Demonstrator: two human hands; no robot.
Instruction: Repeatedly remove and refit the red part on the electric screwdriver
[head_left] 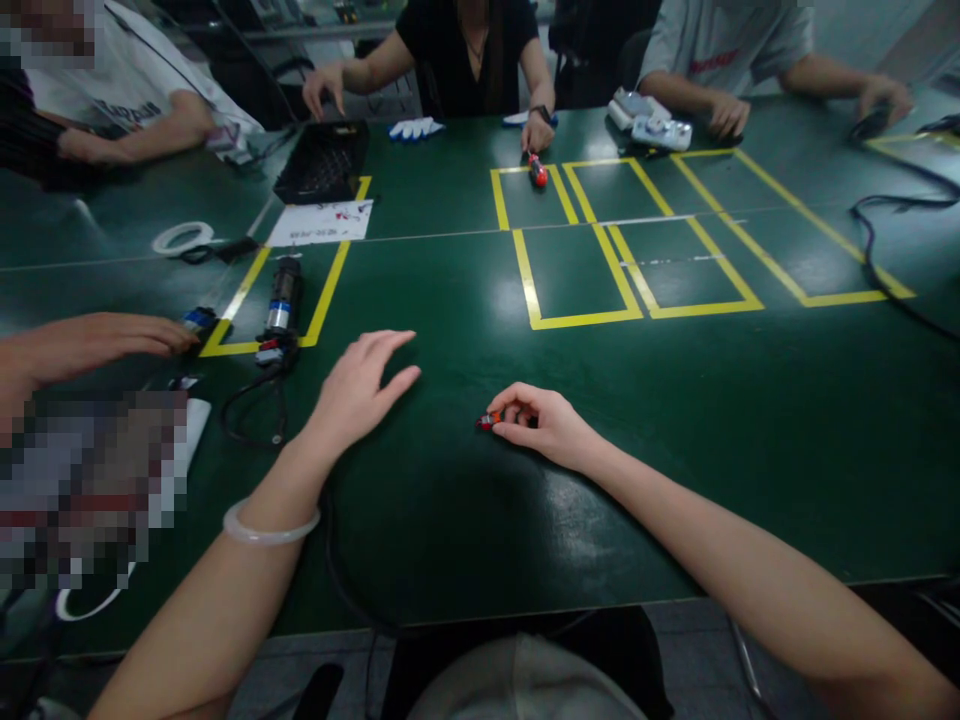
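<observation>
My right hand (544,425) rests low over the green table and pinches a small red, orange and black piece (489,421); its far part is hidden in my fingers, so I cannot tell its kind. Fingers stretched out and thumb apart, my left hand (364,385) holds nothing. It hovers just right of a black and silver cylindrical device (282,310) with a blue band and a cable. That device lies inside a yellow-taped rectangle, apart from my fingers.
On the green table (420,540), yellow tape outlines (585,320) mark several rectangles. A black basket (319,165), a white paper sign (321,222) and a tape roll (182,238) lie leftward. Opposite, a person's hand touches a red screwdriver (537,172). Another hand (112,340) reaches in from the left.
</observation>
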